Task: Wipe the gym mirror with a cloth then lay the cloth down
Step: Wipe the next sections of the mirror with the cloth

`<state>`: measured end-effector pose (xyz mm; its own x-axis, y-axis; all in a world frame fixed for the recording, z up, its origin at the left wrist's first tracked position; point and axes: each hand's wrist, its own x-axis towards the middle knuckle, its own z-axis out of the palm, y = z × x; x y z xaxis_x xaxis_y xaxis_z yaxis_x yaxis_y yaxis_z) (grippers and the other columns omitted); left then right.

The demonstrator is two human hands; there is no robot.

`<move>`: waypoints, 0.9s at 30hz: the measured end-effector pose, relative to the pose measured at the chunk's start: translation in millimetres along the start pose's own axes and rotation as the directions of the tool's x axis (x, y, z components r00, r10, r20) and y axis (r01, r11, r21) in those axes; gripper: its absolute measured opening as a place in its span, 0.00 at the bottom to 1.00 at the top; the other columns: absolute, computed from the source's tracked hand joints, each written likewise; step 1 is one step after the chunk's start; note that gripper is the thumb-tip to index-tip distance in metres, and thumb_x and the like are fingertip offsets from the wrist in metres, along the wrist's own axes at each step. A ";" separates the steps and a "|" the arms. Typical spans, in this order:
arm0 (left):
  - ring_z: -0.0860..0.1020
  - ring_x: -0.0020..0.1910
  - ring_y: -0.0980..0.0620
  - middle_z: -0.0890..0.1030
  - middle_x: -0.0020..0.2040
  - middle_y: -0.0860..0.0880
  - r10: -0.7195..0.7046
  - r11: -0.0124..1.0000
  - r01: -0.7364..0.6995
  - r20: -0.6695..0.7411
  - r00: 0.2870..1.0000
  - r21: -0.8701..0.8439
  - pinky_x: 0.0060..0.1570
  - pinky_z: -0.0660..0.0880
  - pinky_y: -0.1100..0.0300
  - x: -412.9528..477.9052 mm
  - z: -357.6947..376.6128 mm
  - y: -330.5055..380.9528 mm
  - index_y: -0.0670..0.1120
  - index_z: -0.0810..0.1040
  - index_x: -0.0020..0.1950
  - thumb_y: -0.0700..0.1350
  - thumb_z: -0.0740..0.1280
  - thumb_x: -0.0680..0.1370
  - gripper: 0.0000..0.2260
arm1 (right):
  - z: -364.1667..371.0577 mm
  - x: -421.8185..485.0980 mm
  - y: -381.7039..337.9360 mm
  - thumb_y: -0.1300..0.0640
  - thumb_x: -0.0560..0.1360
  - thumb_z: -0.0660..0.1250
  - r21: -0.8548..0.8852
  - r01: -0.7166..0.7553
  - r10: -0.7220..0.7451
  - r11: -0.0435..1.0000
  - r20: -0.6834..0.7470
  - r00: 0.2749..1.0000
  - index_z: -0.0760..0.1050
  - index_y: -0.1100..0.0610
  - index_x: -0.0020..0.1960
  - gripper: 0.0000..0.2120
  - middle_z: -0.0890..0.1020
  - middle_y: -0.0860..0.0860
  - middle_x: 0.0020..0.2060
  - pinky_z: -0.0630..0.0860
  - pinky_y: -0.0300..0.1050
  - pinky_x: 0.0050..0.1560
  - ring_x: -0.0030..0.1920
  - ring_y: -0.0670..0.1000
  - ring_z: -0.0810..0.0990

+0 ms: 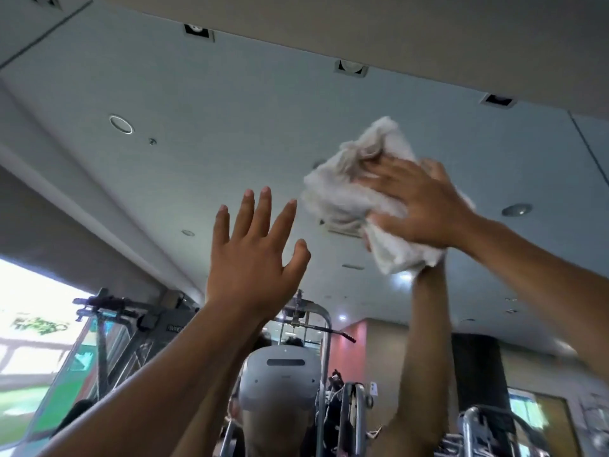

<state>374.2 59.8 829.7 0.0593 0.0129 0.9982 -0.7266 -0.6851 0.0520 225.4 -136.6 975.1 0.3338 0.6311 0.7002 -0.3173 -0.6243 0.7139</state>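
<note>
With right hand (425,209), pressing cloth (336,199) flat on mirror (230,110), upper right of frame, fingers straight. With left hand (250,258), holding nothing, fingers spread, mid frame. Risking cloth slipping down if pressing too softly.

You looked up at a pale grey ceiling (263,110) filling twelve o'clock, with square recessed lights (351,68) along a beige soffit (428,34) and a round ring light (121,124) at ten o'clock. A bright window (29,311) glared at eight o'clock. A cable machine frame (324,324) stood at six o'clock beside a red wall panel (351,354), and chrome rails (478,420) sat at five.
</note>
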 end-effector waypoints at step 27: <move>0.59 0.79 0.53 0.60 0.80 0.53 0.399 0.890 -0.410 0.092 0.912 0.200 0.72 0.56 0.51 17.5 -61.2 -189.4 0.55 0.61 0.81 0.60 0.47 0.81 0.28 | 24.1 170.5 -127.2 0.45 0.77 0.58 0.136 -0.739 0.751 0.660 -0.155 0.642 0.68 0.48 0.71 0.23 0.68 0.53 0.72 0.57 0.61 0.69 0.71 0.56 0.63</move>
<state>471.0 234.4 839.2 -0.1731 -0.3287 0.9284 -0.5341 -0.7607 -0.3689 344.1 39.3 1003.6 -0.1615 0.0075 0.9868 -0.3357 -0.9407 -0.0478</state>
